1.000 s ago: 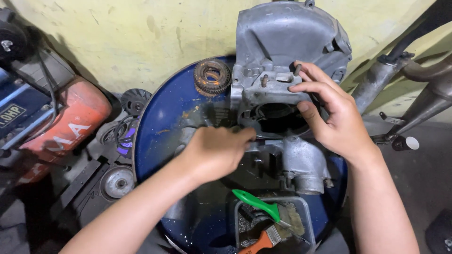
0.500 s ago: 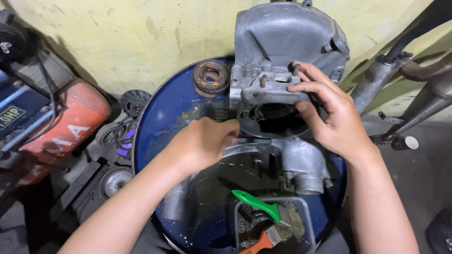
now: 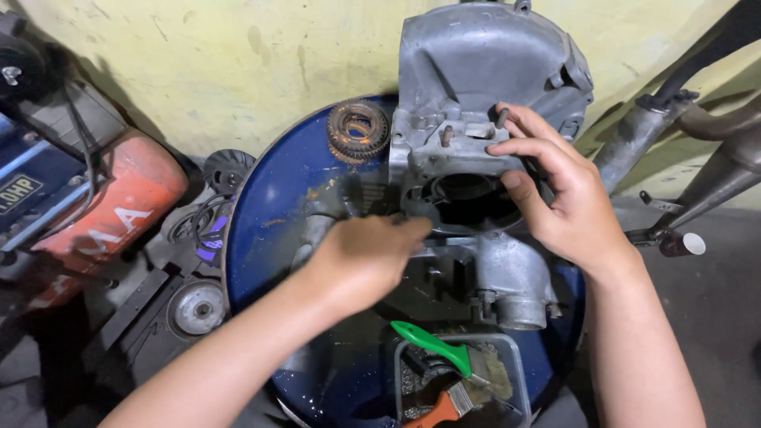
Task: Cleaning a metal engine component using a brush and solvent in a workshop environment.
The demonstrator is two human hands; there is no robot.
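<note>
The grey engine casing (image 3: 483,150) sits on the blue drum lid (image 3: 273,214); the right hand (image 3: 567,202) still grips its upper edge, while the left hand (image 3: 365,257) has slid lower-left, fingers curled, contents hidden

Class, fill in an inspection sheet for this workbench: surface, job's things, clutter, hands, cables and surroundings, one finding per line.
Surface: round blue drum top, stained and oily.
Job's things: grey metal engine casing standing on the drum.
Clutter: rusty gear; clear tub holding green-handled brush and orange-handled brush.
Hands: left hand blurred, at the casing's opening; right hand gripping the casing's edge.
Cables: black wires left of the drum.
Surroundings: yellowish wall; red machine; metal pipes.
</note>
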